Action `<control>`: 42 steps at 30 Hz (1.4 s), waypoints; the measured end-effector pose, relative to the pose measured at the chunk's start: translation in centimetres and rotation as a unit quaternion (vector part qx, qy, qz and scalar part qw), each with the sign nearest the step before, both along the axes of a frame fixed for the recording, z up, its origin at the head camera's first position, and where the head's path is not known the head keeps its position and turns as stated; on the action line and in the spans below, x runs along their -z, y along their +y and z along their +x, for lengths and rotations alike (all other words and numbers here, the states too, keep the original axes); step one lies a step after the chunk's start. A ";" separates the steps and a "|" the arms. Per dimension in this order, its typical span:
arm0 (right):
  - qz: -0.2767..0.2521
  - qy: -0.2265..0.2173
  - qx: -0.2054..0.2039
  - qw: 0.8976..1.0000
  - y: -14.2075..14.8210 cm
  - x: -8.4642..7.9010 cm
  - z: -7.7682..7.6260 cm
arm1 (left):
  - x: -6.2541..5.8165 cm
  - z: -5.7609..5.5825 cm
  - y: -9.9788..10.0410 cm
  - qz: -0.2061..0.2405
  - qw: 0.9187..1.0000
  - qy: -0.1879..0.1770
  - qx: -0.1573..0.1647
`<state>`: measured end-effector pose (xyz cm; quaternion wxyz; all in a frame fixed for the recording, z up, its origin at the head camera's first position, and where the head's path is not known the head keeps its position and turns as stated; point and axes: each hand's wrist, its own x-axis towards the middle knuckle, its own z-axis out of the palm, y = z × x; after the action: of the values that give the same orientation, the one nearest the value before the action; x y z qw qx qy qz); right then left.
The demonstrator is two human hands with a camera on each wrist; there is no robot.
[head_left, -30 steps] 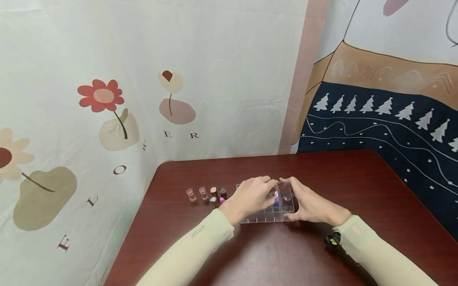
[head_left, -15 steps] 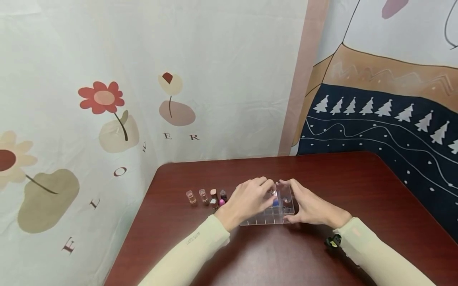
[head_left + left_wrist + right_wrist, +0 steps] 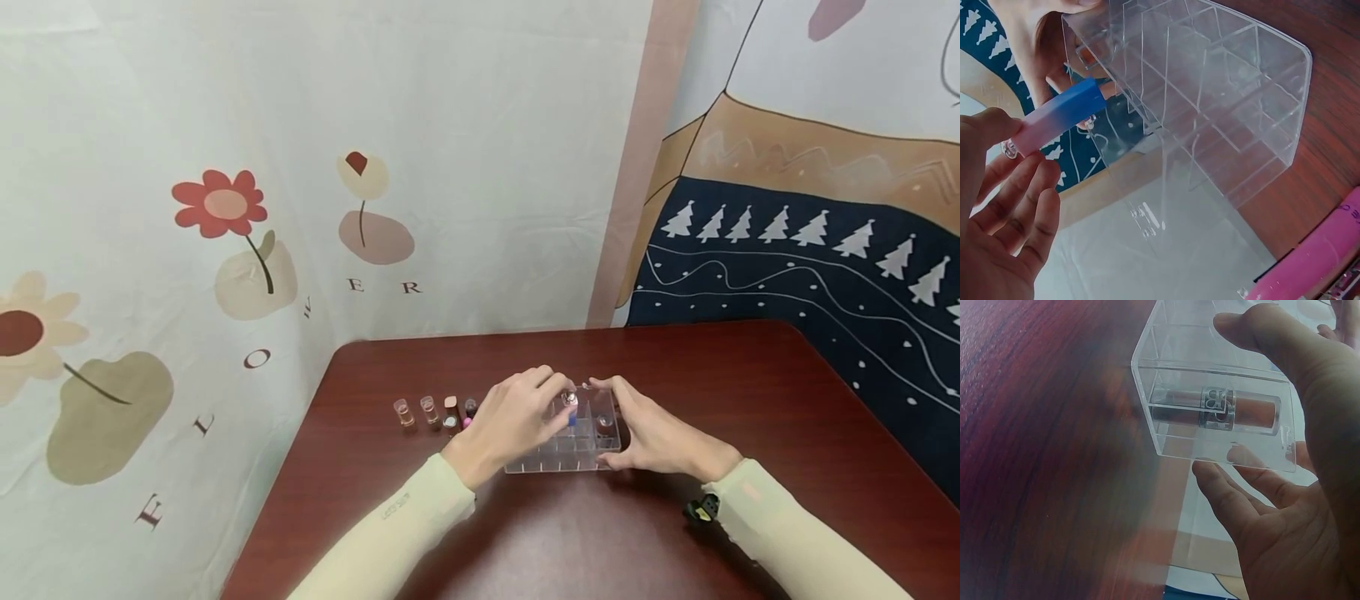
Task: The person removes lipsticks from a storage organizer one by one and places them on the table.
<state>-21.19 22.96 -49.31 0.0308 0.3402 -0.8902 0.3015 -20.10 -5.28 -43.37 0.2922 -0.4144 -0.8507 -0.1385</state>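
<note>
My left hand [image 3: 510, 419] pinches a square lipstick tube [image 3: 1063, 115] that fades from pink to blue. In the left wrist view the tube tilts, its blue end toward a clear lipstick organizer [image 3: 1254, 119] with many compartments. Whether that end touches the organizer I cannot tell. My right hand [image 3: 654, 427] grips the organizer's right side, thumb at the near edge and fingers at the far edge. Within the right-hand compartment, the right wrist view shows another lipstick [image 3: 1247, 412] with a clear cap and a silver band. My left hand hides part of the organizer in the head view.
Left of the organizer, several lipsticks stand on the brown table [image 3: 360, 508], among them a clear-topped one [image 3: 404, 412] and a brown one [image 3: 451, 406]. A pink tube [image 3: 1313, 256] shows close by in the left wrist view. Printed curtains [image 3: 480, 167] back the table.
My left hand, with the pink-and-blue lipstick, has shifted slightly left over the organizer. My right hand keeps its grip on the organizer's side.
</note>
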 end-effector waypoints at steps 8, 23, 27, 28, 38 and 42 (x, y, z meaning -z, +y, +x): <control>-0.001 0.002 0.003 1.000 0.1 0.0 -0.1 | -0.2 0.2 -0.9 0.017 1.000 -0.013 0.000; 0.006 0.002 0.011 1.000 0.2 -0.1 -0.2 | -0.3 0.5 -3.4 0.026 0.999 -0.018 -0.024; 0.005 -0.006 0.012 1.000 0.1 -0.1 -0.1 | -0.3 0.7 -4.0 0.031 0.999 -0.020 -0.028; 0.005 -0.008 0.013 1.000 0.1 -0.1 -0.1 | -0.3 0.7 -4.1 0.033 0.999 -0.020 -0.030; 0.008 0.008 0.012 1.000 -0.1 0.1 0.0 | -0.3 0.9 -5.6 0.041 0.998 -0.006 -0.038; 0.010 0.009 0.013 1.000 -0.1 0.2 0.1 | -0.4 0.9 -6.4 0.045 0.998 -0.003 -0.042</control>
<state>-21.11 22.81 -49.49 0.0392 0.3317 -0.8972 0.2887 -19.15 -11.64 -42.94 0.3136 -0.3640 -0.8613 -0.1654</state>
